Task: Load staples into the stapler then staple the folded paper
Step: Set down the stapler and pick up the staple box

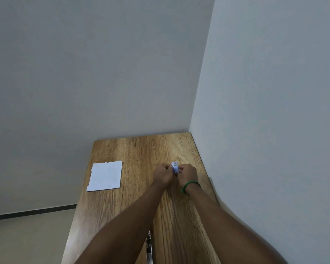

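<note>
Gripping a small blue-and-white staple box [175, 166], red at its far corner, the left hand [163, 173] and right hand [187, 173] had fingers [166, 167] clenched round it above the worktop [141, 149]; its long axis ran roughly away from the person.

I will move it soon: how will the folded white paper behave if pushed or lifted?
The folded white paper lies flat and thin, so it is probably light and would bend if lifted by one edge. On the smooth wooden table it would likely slide, not roll.
</note>
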